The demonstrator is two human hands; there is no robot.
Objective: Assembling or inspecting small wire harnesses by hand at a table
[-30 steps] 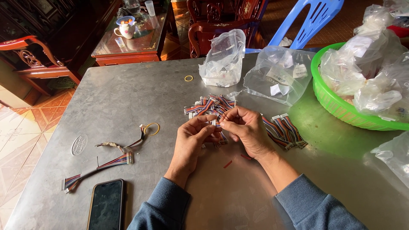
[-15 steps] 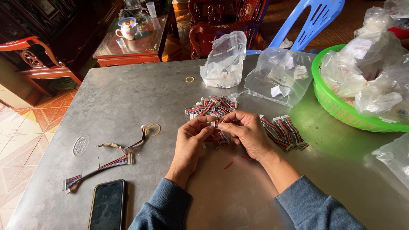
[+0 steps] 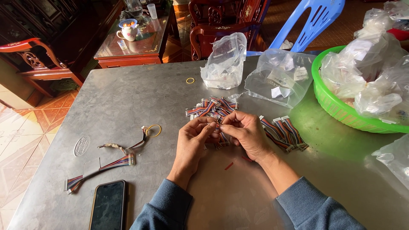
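Both hands meet over the middle of a grey metal table point(image 3: 128, 98). My left hand point(image 3: 192, 142) and my right hand point(image 3: 245, 133) pinch a small bundle of short multicoloured ribbon cables point(image 3: 220, 137) between their fingertips. Just beyond the fingers lies a loose pile of the same cables point(image 3: 211, 106). To the right of my right hand, three more cable bundles point(image 3: 283, 132) lie side by side on the table.
A phone point(image 3: 108, 205) lies at the near left edge, with longer cables point(image 3: 100, 167) and a rubber band point(image 3: 154, 130) beside it. Clear plastic bags point(image 3: 226, 61) point(image 3: 281, 79) sit at the far side. A green basket point(image 3: 341, 106) of bags stands right. Chairs and a wooden side table point(image 3: 132, 44) lie beyond.
The hands stay in the same spot; only the fingers shift slightly around the cable bundle.
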